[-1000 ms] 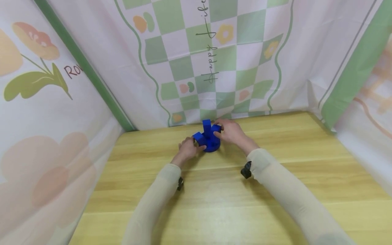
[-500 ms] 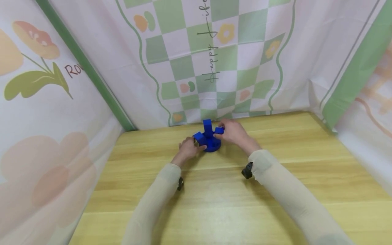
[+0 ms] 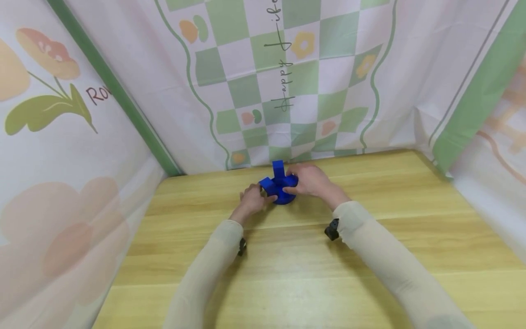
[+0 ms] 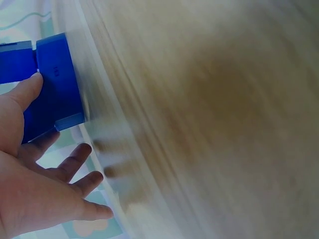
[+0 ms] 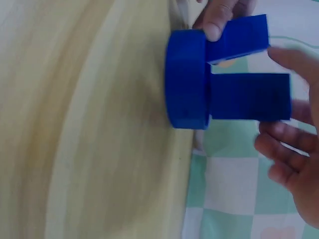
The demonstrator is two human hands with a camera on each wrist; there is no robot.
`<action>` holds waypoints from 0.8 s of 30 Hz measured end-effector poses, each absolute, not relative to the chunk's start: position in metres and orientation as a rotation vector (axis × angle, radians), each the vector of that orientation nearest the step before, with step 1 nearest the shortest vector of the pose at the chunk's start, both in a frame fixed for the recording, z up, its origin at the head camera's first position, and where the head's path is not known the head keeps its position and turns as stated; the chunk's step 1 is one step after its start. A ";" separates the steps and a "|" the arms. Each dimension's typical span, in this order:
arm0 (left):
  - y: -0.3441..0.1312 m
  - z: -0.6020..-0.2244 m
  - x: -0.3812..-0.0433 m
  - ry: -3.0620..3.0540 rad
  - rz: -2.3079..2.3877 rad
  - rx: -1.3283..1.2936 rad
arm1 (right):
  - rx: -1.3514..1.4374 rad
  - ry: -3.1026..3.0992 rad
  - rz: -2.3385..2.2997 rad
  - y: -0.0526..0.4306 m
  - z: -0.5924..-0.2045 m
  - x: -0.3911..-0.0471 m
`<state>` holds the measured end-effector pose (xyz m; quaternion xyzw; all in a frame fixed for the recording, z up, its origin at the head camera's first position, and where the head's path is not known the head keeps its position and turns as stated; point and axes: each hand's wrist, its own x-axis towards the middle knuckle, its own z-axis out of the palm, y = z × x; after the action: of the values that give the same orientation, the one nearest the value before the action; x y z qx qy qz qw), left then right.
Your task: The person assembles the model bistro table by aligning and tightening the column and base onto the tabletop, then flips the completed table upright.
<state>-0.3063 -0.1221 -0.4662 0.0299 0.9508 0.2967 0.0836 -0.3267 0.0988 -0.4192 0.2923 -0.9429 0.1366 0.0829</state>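
Observation:
Near the table's back edge sits a blue object with a round base (image 3: 281,197) and several rectangular blocks rising from it. One block (image 3: 278,169) stands upright at the back, and a left block (image 3: 266,183) leans outward. My left hand (image 3: 252,199) grips the base from the left, thumb on its upper rim and a finger below, as the left wrist view shows. Around the right block (image 5: 249,97) curl the thumb and fingers of my right hand (image 3: 310,179). That block is partly hidden by the hand in the head view.
The light wooden table (image 3: 287,274) spreads out in front of the blue object. A checkered curtain (image 3: 275,91) hangs just behind the table's back edge. Patterned curtains also close in the left and right sides. A black device (image 3: 332,229) sits at the right wrist.
My right hand has shifted slightly down and inward. The right block tipped outward, then sank lower behind the fingers. My left hand and the base stay in place.

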 end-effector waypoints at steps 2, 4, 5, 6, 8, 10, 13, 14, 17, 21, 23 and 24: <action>-0.123 -0.467 -0.307 2.841 0.888 0.087 | 0.908 -2.822 0.428 0.101 -0.419 -0.328; -0.123 -0.467 -0.307 2.848 0.889 0.085 | 0.917 -2.825 0.432 0.102 -0.419 -0.329; -0.123 -0.467 -0.307 2.852 0.889 0.083 | 0.900 -2.833 0.435 0.102 -0.420 -0.329; -0.123 -0.468 -0.307 2.855 0.886 0.082 | 0.879 -2.838 0.443 0.101 -0.420 -0.329; -0.123 -0.468 -0.307 2.855 0.880 0.083 | 0.845 -2.838 0.440 0.099 -0.422 -0.329; -0.122 -0.469 -0.306 2.849 0.874 0.081 | 0.818 -2.823 0.436 0.096 -0.425 -0.328; -0.121 -0.470 -0.305 2.845 0.868 0.084 | 0.848 -2.761 0.389 0.093 -0.428 -0.328; -0.121 -0.470 -0.305 2.846 0.868 0.084 | 0.864 -2.741 0.376 0.093 -0.429 -0.328; -0.121 -0.469 -0.305 2.852 0.870 0.080 | 0.929 -2.719 0.309 0.095 -0.427 -0.327; -0.121 -0.468 -0.306 2.858 0.859 0.076 | 1.013 -2.757 0.277 0.098 -0.422 -0.327; -0.122 -0.469 -0.307 2.863 0.850 0.081 | 1.005 -2.785 0.313 0.098 -0.421 -0.328; -0.122 -0.469 -0.307 2.866 0.846 0.081 | 0.983 -2.798 0.331 0.097 -0.420 -0.329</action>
<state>-0.3072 -0.1217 -0.4693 0.0271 0.9559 0.2822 0.0762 -0.3286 0.0973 -0.4203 0.3285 -0.9347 0.1107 0.0787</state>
